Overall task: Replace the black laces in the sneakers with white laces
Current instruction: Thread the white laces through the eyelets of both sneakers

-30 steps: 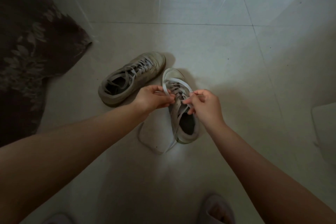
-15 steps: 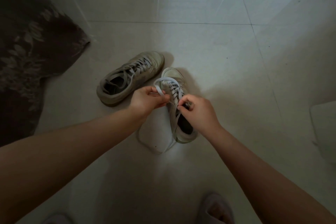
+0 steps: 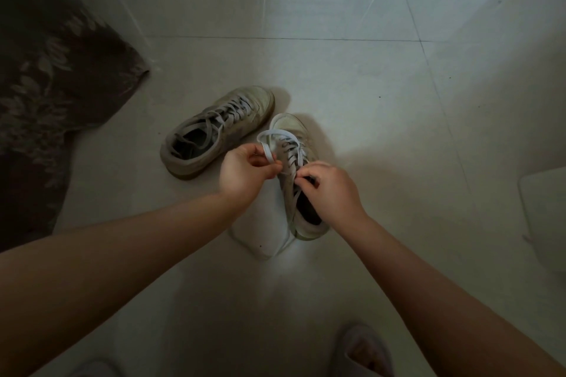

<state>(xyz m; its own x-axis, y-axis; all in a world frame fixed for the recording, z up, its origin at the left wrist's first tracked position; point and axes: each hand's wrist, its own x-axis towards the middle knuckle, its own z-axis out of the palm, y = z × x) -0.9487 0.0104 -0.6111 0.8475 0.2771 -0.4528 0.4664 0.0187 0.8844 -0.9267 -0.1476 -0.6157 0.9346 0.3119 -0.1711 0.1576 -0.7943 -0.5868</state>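
Two worn pale sneakers lie on the tiled floor. The left sneaker (image 3: 214,131) is laced with a light lace and lies on its own, untouched. The right sneaker (image 3: 298,168) points away from me between my hands. My left hand (image 3: 246,171) pinches a white lace (image 3: 269,144) that loops over the shoe's toe end. My right hand (image 3: 330,190) pinches the lace at an eyelet near the shoe's opening, hiding that spot. The lace's loose tail (image 3: 260,242) trails on the floor beside the heel.
A dark floral fabric (image 3: 52,95) covers the floor at the left. A pale object (image 3: 548,217) sits at the right edge. My slippered feet (image 3: 364,352) show at the bottom. Bare tiles stretch beyond the shoes.
Both hands have drawn slightly towards me along the right sneaker. The white loop over the toe has shrunk and shifted left. My right hand has dropped onto the eyelets.
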